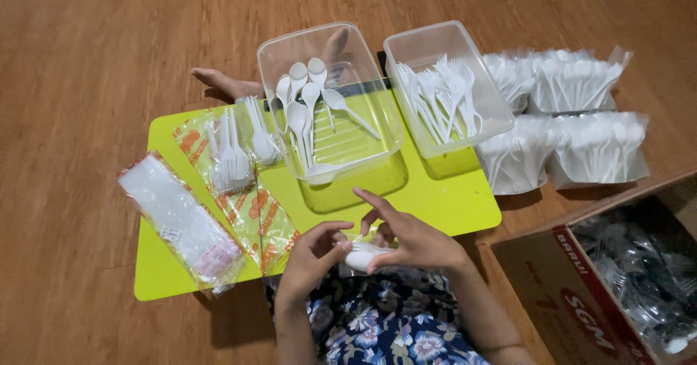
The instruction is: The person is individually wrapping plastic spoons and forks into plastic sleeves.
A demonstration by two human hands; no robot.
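Note:
My left hand (311, 252) and my right hand (406, 238) meet over my lap at the near edge of a lime-green table (450, 201). Together they grip a small clear plastic sleeve with white plastic cutlery (361, 256) inside. Just beyond my hands stands a clear tub of white spoons (319, 103). To its right, a second clear tub holds white forks (443, 96). A loose pile of white forks (236, 154) lies on orange-printed plastic wrappers (265, 220) at the left.
A pack of clear sleeves (181, 220) lies at the table's left end. Several bagged bundles of white cutlery (566, 118) sit on the wooden floor at the right. An open cardboard box (617, 278) holds wrapped sets. A bare foot (225, 82) shows behind the table.

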